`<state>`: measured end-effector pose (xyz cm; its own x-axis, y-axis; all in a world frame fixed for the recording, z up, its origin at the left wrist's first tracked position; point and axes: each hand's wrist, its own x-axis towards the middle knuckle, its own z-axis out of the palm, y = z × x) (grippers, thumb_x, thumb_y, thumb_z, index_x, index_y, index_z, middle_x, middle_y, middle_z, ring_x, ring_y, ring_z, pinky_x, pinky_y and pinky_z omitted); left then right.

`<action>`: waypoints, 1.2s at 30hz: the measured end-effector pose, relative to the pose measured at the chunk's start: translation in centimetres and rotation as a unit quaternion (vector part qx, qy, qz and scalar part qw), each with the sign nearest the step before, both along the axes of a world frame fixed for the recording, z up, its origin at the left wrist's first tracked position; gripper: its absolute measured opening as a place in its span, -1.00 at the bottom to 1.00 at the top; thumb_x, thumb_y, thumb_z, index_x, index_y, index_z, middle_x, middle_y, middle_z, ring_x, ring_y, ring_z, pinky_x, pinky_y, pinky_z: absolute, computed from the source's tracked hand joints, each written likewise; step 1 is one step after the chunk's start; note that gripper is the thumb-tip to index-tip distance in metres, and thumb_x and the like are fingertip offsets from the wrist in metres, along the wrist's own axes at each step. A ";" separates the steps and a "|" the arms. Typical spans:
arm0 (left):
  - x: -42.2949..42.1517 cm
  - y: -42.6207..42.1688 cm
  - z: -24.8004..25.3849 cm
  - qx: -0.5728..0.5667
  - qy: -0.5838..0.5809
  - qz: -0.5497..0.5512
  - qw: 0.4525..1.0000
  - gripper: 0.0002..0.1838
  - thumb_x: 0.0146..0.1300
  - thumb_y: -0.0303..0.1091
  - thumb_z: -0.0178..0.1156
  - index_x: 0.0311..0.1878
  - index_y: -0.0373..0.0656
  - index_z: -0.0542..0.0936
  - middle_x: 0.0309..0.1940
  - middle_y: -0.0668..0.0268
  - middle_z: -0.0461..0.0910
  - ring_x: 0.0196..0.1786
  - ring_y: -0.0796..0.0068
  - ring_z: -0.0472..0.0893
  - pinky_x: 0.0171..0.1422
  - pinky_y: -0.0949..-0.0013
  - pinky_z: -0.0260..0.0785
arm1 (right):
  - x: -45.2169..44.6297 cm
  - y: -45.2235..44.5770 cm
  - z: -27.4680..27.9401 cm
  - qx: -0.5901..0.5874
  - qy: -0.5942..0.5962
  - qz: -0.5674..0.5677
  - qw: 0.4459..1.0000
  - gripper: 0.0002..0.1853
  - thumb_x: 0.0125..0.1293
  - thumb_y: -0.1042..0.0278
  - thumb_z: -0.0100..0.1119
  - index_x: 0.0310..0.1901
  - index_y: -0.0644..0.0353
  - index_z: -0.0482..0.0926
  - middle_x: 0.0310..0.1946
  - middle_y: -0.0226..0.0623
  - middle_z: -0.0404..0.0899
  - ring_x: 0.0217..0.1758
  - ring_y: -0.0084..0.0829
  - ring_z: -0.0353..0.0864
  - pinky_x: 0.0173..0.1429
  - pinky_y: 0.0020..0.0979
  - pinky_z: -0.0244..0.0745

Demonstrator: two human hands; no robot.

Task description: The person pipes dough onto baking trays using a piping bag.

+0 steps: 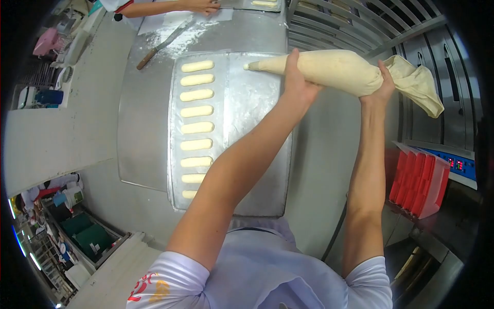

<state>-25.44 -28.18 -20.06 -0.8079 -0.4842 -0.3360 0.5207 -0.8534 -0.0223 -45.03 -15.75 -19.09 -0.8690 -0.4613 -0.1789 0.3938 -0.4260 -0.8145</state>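
At the bottom of the frame, nearest the camera, a white-clad torso leans toward a metal tray (259,98) in the centre. Down the tray's left half runs a column of pale dough strips (197,95); nine show, the lowest partly covered by the left forearm. That column looks finished, evenly spaced and apart. The right half, as far as it shows, bears no whole strip, so roughly half the tray seems left.

Farther up, both arms reach forward, the left slanting across the tray's right half, the right rising nearly straight on the right side. The left hand (300,82) supports the front of the piping bag (339,69), thumb up its near side, fingers wrapped beneath and mostly hidden. The right hand (380,88) squeezes the gathered neck, fingers closed round it, the loose cloth tail drooping beyond. The bag lies almost level at upper right, its nozzle (253,66) pointing left over the tray; whether the pale dab at its tip touches the surface, I cannot tell.

Beyond, at upper left, a wooden-handled knife (163,45) lies on the floury worktop (146,108). At the top edge rests a co-worker's hand (206,6).
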 end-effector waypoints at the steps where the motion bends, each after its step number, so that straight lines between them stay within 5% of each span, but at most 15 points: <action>1: 0.1 0.0 0.1 0.001 0.000 0.000 1.000 -0.37 0.44 0.14 0.09 0.38 -0.08 0.30 0.30 0.09 0.43 0.38 0.03 0.42 0.47 -0.30 0.18 | -0.2 0.0 -0.2 -0.001 0.004 0.002 1.000 -0.59 0.47 0.19 0.02 0.08 0.43 0.52 -0.05 0.13 0.68 -0.02 0.04 0.73 0.18 0.04 0.62; 11: -0.9 1.5 0.6 -0.015 0.001 -0.032 0.999 -0.36 0.44 0.15 0.07 0.38 -0.08 0.29 0.32 0.08 0.40 0.42 0.01 0.37 0.49 -0.33 0.11 | -2.9 2.5 -0.4 0.037 0.053 -0.014 0.998 -0.77 0.32 0.31 0.14 -0.18 0.32 0.62 -0.27 -0.03 0.70 -0.20 -0.04 0.74 0.01 -0.06 0.66; 22: -3.3 4.0 0.6 -0.006 0.043 -0.072 0.996 -0.34 0.42 0.16 0.11 0.39 -0.08 0.31 0.32 0.08 0.43 0.38 0.03 0.41 0.46 -0.29 0.15 | -0.5 6.3 3.0 -0.014 -0.008 -0.065 0.998 -0.77 0.40 0.28 0.08 -0.13 0.29 0.60 -0.21 -0.02 0.70 -0.14 -0.06 0.75 0.04 -0.04 0.67; 25: -0.7 4.1 2.6 -0.072 -0.022 -0.061 0.995 -0.32 0.42 0.16 0.14 0.39 -0.10 0.31 0.31 0.08 0.44 0.40 0.05 0.40 0.48 -0.26 0.16 | 3.6 6.0 5.5 -0.053 -0.040 -0.053 0.996 -0.77 0.43 0.27 0.06 -0.12 0.28 0.59 -0.20 -0.01 0.70 -0.12 -0.06 0.75 0.05 -0.03 0.67; 36: 3.6 3.5 0.6 0.001 0.008 -0.029 1.000 -0.32 0.43 0.14 0.13 0.39 -0.14 0.31 0.30 0.07 0.44 0.40 0.05 0.41 0.47 -0.22 0.19 | 5.6 3.8 2.2 -0.020 -0.022 -0.047 0.998 -0.81 0.41 0.31 0.10 -0.17 0.26 0.58 -0.36 -0.14 0.67 -0.30 -0.12 0.74 -0.07 -0.11 0.68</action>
